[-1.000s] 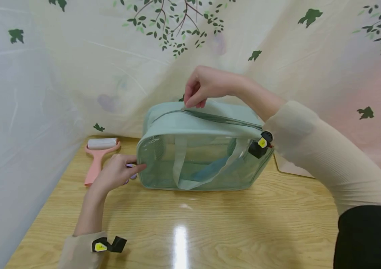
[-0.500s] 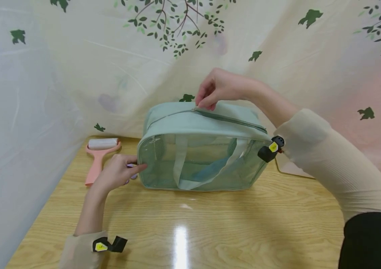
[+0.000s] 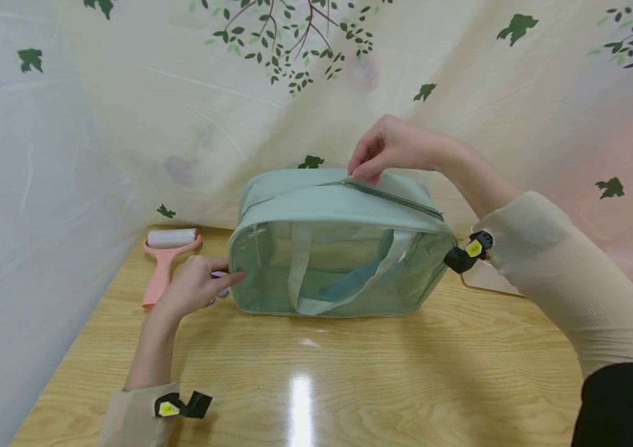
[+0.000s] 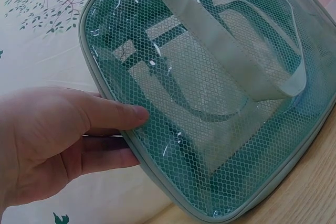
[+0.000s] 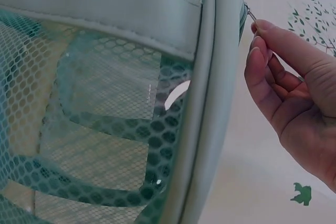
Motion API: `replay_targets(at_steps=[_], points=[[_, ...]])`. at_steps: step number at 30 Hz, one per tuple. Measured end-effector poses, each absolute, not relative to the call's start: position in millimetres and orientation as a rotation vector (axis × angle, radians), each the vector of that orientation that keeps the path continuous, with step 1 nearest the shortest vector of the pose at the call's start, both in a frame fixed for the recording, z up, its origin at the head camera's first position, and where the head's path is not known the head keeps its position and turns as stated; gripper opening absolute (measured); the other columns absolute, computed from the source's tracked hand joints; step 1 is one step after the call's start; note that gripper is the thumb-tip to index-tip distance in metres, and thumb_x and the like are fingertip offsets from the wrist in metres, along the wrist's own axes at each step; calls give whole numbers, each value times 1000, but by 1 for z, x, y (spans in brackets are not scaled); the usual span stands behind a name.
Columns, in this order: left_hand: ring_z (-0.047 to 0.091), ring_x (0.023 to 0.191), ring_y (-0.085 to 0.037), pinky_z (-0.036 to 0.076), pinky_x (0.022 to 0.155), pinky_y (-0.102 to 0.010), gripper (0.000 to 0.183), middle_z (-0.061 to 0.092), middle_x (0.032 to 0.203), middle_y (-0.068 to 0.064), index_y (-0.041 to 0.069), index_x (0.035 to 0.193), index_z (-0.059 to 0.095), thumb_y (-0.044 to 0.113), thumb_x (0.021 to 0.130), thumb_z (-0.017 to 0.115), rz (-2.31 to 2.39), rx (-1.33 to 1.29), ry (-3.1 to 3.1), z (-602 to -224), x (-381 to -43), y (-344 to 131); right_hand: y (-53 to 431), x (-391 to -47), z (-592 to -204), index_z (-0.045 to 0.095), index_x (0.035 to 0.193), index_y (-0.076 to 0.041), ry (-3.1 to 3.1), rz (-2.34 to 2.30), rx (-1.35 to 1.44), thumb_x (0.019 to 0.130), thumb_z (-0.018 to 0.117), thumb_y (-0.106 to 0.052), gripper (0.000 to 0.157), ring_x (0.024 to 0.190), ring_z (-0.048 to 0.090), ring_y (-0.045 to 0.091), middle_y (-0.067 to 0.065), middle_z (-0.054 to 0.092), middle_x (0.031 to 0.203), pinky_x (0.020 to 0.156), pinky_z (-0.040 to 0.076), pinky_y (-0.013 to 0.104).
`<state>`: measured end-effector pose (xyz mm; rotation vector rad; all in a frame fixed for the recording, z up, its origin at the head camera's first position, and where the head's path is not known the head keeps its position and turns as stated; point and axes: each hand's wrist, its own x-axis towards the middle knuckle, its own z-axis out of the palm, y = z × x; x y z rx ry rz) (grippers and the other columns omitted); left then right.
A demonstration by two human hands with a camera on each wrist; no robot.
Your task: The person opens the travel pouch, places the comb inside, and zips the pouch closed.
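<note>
A pale green toiletry bag [image 3: 338,208] with a clear front stands upright on the wooden table, a strap handle [image 3: 299,267] hanging down its front. My left hand [image 3: 195,285] grips its left side edge, thumb on the clear panel and fingers behind, as the left wrist view shows. Over the top, my right hand [image 3: 391,149] pinches the small metal zipper pull [image 5: 253,15] between thumb and forefinger. Left of the slider the zipper is a thin closed line; to its right a dark gap shows. Something blue [image 3: 350,282] shows through the front.
A lint roller [image 3: 162,267] with a pink handle lies at the back left. Beside my left hand is a small purple thing [image 3: 220,288], mostly hidden. A flat beige board [image 3: 486,276] lies behind the bag at right. A leaf-printed cloth [image 3: 227,112] hangs behind.
My right hand has drawn the zipper pull to the right along the top, and the dark gap has grown shorter. The left hand and the bag have stayed in place.
</note>
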<state>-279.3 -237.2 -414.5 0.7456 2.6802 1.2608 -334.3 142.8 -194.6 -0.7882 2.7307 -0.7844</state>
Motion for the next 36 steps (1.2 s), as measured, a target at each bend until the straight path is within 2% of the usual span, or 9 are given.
replay_targets(at_steps=[8, 25, 36], points=[[41, 42, -8, 36, 43, -26, 29, 54, 58, 3, 8, 86, 67, 32, 102, 66, 1255, 750, 2686, -414, -280, -237, 164, -328, -199, 78, 103, -5, 2765, -815, -749, 94, 77, -16, 14, 76, 68, 20, 4, 75, 85, 77, 60, 29], [39, 42, -7, 35, 43, -25, 32, 53, 58, 4, 5, 84, 65, 31, 102, 66, 1263, 754, 2683, -415, -278, -237, 216, -313, -220, 77, 104, -3, 2790, -1000, -612, 95, 76, -16, 16, 76, 65, 19, 0, 72, 81, 78, 57, 31], [38, 42, -6, 33, 43, -24, 31, 52, 57, 3, 6, 83, 64, 30, 102, 66, 1264, 752, 2689, -415, -279, -237, 246, -303, -243, 76, 107, 0, 2818, -1168, -542, 96, 74, -14, 18, 77, 67, 18, -2, 74, 83, 80, 57, 26]])
